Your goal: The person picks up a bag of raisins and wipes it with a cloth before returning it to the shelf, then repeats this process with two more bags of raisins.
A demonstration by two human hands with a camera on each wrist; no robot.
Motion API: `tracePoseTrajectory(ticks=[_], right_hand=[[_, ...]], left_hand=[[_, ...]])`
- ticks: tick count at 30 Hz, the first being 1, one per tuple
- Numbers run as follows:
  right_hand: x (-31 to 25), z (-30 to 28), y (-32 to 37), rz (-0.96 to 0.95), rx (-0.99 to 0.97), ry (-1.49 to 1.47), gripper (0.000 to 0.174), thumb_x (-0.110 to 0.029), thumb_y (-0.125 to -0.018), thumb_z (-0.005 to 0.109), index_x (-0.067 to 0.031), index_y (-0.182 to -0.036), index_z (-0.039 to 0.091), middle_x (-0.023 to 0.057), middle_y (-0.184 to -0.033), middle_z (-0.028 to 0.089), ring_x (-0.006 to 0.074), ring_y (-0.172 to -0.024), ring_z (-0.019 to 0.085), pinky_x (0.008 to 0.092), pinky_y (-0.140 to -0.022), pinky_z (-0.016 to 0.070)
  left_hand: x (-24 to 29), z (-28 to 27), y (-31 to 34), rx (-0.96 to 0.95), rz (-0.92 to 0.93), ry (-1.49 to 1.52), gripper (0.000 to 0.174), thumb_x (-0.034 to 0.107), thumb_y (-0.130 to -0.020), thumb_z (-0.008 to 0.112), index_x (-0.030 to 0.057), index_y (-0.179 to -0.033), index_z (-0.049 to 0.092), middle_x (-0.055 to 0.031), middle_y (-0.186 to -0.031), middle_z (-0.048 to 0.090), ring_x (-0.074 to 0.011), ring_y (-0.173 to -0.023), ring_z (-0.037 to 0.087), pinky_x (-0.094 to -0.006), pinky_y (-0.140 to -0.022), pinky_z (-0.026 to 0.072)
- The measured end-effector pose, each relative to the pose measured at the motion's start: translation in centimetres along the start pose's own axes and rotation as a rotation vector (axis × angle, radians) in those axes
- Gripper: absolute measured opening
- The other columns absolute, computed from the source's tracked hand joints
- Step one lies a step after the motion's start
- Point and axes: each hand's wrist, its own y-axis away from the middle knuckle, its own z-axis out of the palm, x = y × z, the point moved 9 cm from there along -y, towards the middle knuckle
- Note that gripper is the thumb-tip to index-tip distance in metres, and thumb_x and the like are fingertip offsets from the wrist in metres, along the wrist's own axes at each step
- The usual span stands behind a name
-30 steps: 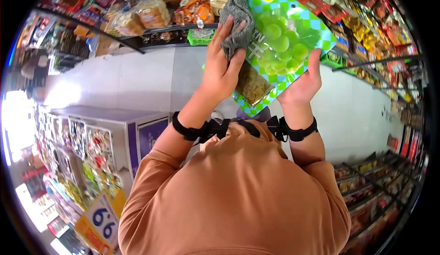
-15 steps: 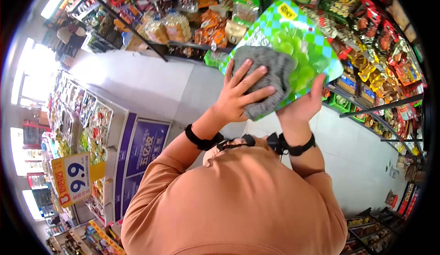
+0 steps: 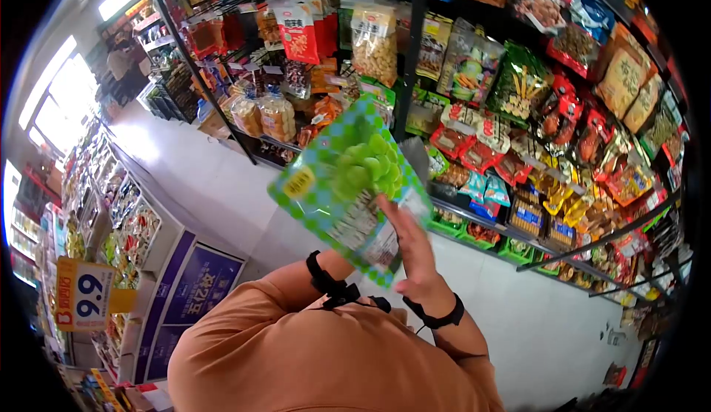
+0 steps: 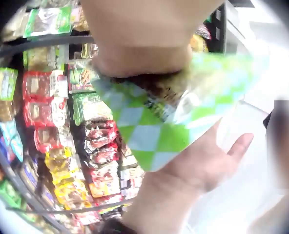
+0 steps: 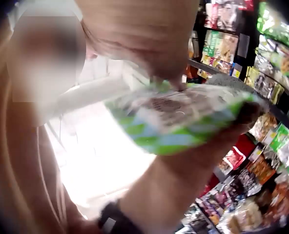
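Observation:
A green-and-blue checked snack bag (image 3: 315,182) with grapes printed on its front is tilted in front of the chest in the head view. Straight fingers of the right hand (image 3: 417,253) lie along its lower right side, and its thumb sticks out apart from them. The left hand is hidden behind the bag there. In the right wrist view the left hand (image 5: 193,163) reaches under the bag, its fingers dark at the far edge; whether they curl I cannot tell. Part of a grey cloth (image 3: 417,162) shows behind the bag's right edge.
Shelves with hanging snack packs (image 3: 474,71) curve across the back and right. Green crates (image 3: 515,249) line the lowest shelf. A purple-sided display stand (image 3: 196,282) with a price sign (image 3: 87,293) stands left. Pale floor (image 3: 511,316) runs between.
The bag has moved left and turned, its logo now at the left. The left hand and cloth went from its front to behind it. The right hand now lies over the bag's lower side.

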Motion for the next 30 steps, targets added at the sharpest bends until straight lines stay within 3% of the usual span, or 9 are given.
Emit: tracePoseTrajectory(ticks=[2, 5, 10, 13, 19, 22, 25, 28, 30], right_hand=[[0.9, 1.6, -1.7, -0.115, -0.256, 0.855, 0.078, -0.053, -0.075, 0.067, -0.0173, -0.139, 0.04, 0.0173, -0.149, 0.026, 0.0359, -0.139, 0.019, 0.0559, -0.11, 0.0048], [2.4, 2.7, -4.4, -0.362, -0.2, 1.287, 0.081, -0.058, -0.072, 0.066, -0.0178, -0.138, 0.04, 0.0191, -0.148, 0.027, 0.0404, -0.139, 0.016, 0.0649, -0.106, 0.0001], [6.9, 2.4, -11.6, -0.315, 0.037, 1.291, 0.088, -0.068, -0.065, 0.065, -0.0197, -0.136, 0.043, 0.0168, -0.149, 0.024, 0.0494, -0.136, 0.013, 0.0713, -0.101, -0.0001], [8.1, 2.6, -16.3, -0.374, 0.231, 1.159, 0.101, -0.068, -0.065, 0.065, -0.0127, -0.142, 0.031, 0.0283, -0.148, 0.017, 0.0505, -0.135, 0.015, 0.065, -0.104, 0.0088], [13.8, 4.7, -25.4, -0.44, 0.244, 1.03, 0.095, -0.065, -0.073, 0.059, -0.0066, -0.142, 0.03, 0.027, -0.148, 0.018, 0.0451, -0.136, 0.018, 0.0581, -0.108, 0.0127], [17.0, 3.3, -28.8, -0.408, 0.326, 0.863, 0.093, -0.063, -0.08, 0.054, 0.0005, -0.142, 0.026, 0.0261, -0.148, 0.019, 0.0412, -0.137, 0.018, 0.0524, -0.109, 0.0138], [18.8, 6.0, -30.6, -0.426, 0.286, 0.857, 0.096, -0.065, -0.08, 0.052, 0.0005, -0.143, 0.022, 0.0257, -0.148, 0.019, 0.0408, -0.137, 0.018, 0.0496, -0.11, 0.0137], [22.6, 7.3, -30.6, -0.309, 0.257, 0.594, 0.099, -0.067, -0.08, 0.051, 0.0006, -0.144, 0.018, 0.0238, -0.148, 0.019, 0.0372, -0.138, 0.019, 0.0449, -0.11, 0.0151], [28.3, 6.8, -28.4, -0.264, 0.072, -0.414, 0.097, -0.069, -0.081, 0.047, -0.0056, -0.146, 0.013, 0.0147, -0.151, 0.015, 0.0284, -0.138, 0.019, 0.0425, -0.112, 0.0164]], left_hand=[[0.6, 1.3, -0.2, 0.085, -0.118, -0.11, 0.056, 0.041, -0.099, 0.035, 0.0025, -0.139, 0.034, -0.0121, -0.138, 0.042, -0.0217, -0.124, 0.044, -0.0375, -0.106, 0.0326], [3.1, 4.1, -1.7, -0.054, -0.189, -0.123, 0.056, 0.041, -0.098, 0.035, 0.0026, -0.139, 0.033, -0.0121, -0.139, 0.041, -0.0219, -0.124, 0.043, -0.0376, -0.106, 0.0324], [10.7, 7.1, -4.8, -0.262, -0.157, -0.128, 0.056, 0.042, -0.098, 0.036, 0.0026, -0.139, 0.033, -0.0121, -0.139, 0.041, -0.0222, -0.125, 0.043, -0.0376, -0.107, 0.032], [16.7, 7.4, -5.8, -0.302, -0.097, -0.108, 0.057, 0.042, -0.098, 0.036, 0.0027, -0.139, 0.033, -0.0121, -0.139, 0.041, -0.0224, -0.125, 0.043, -0.0376, -0.107, 0.0318], [29.5, 5.1, -3.9, -0.094, 0.119, -0.143, 0.054, 0.042, -0.099, 0.034, 0.0031, -0.136, 0.036, -0.0102, -0.132, 0.046, -0.0207, -0.118, 0.047, -0.0353, -0.103, 0.0352], [31.3, 2.2, -3.0, -0.436, -0.005, -0.411, 0.07, 0.043, -0.09, 0.055, 0.0036, -0.141, 0.027, -0.0085, -0.134, 0.043, -0.0202, -0.123, 0.041, -0.0353, -0.101, 0.0353], [34.5, 0.9, -1.9, -0.424, -0.177, -0.695, 0.074, 0.034, -0.085, 0.066, 0.0029, -0.14, 0.027, -0.0057, -0.128, 0.041, -0.0156, -0.115, 0.04, -0.0318, -0.095, 0.0341], [36.5, -2.0, -3.1, -0.46, 0.062, -0.916, 0.067, 0.036, -0.086, 0.064, 0.0045, -0.137, 0.034, -0.0122, -0.131, 0.036, -0.0252, -0.122, 0.034, -0.0414, -0.099, 0.0298], [38.0, -1.3, -3.2, -0.46, 0.279, -1.117, 0.066, 0.039, -0.086, 0.063, 0.0056, -0.137, 0.036, -0.0177, -0.141, 0.03, -0.0345, -0.133, 0.027, -0.0488, -0.105, 0.0234]])
